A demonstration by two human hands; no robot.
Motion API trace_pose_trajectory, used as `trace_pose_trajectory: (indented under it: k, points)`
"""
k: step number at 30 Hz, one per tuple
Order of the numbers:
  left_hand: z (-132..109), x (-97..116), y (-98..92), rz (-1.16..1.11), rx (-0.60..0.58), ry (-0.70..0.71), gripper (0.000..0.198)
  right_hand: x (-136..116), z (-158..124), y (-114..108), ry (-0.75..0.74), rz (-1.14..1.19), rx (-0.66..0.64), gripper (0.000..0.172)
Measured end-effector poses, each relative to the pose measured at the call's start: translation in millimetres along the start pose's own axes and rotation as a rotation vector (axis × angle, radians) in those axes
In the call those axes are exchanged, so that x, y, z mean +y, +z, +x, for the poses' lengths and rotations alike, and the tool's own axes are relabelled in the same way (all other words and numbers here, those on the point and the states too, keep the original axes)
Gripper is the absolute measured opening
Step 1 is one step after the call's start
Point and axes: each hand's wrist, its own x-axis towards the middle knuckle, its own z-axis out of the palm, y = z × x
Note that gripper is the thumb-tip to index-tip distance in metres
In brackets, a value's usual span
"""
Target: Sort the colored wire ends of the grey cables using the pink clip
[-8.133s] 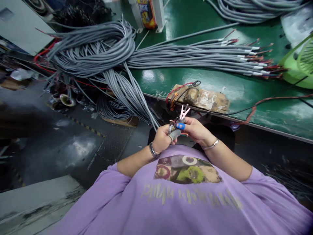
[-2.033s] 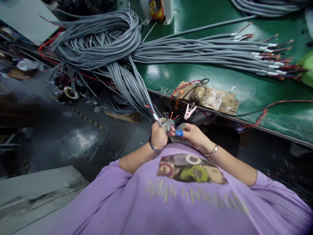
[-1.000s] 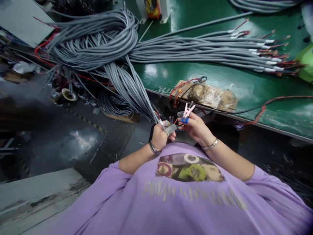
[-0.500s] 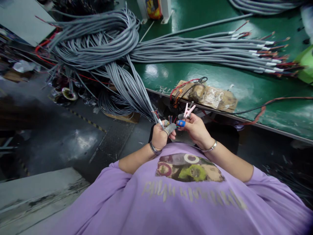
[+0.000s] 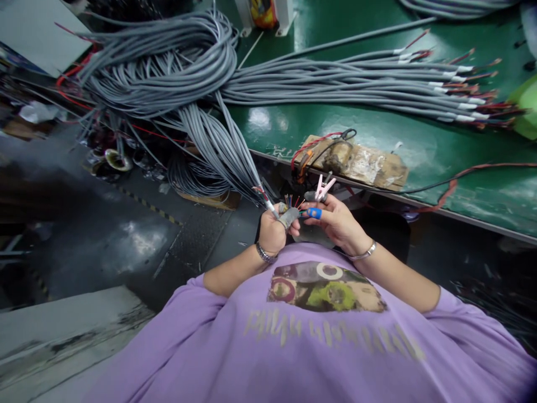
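My left hand [image 5: 274,228] is closed around the stripped end of a grey cable [image 5: 272,209], its thumb in a grey finger cover lying across it. Thin coloured wires [image 5: 293,201] with bare tips fan out above that thumb. My right hand [image 5: 342,224], with blue tape [image 5: 314,213] on the thumb, pinches at a thin greenish wire just right of the fan. The exact grip is partly hidden by the fingers. A pink V-shaped clip-like tool [image 5: 323,188] shows at my right index finger; I cannot tell whether it is held.
A large bundle of grey cables [image 5: 159,73] is coiled on the green table [image 5: 272,126], with stripped ends spread to the right. A wooden block [image 5: 373,168] with red and black leads lies at the table's front edge. Another cable coil [image 5: 197,176] sits below.
My right hand has shifted slightly right, away from the left. The coloured wires above my left thumb are spread wider. My left hand keeps its hold on the cable.
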Motion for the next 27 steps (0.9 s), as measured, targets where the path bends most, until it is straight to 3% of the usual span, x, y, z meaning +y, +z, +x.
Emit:
trace_pose_trajectory:
  k: [8,20,27]
  points:
    - [-0.4,-0.1,0.9,0.007,-0.008,0.008,0.037,4.0,3.6,4.6,-0.033,-0.014,0.068,0.042]
    - [0.1,2.0,4.0,-0.025,0.053,0.007,0.030,6.1,-2.1,4.9,0.019,0.037,0.052,0.044]
    - [-0.8,0.3,3.6,0.008,0.045,0.009,0.036,9.1,0.0,5.8,0.005,0.026,0.064,0.044]
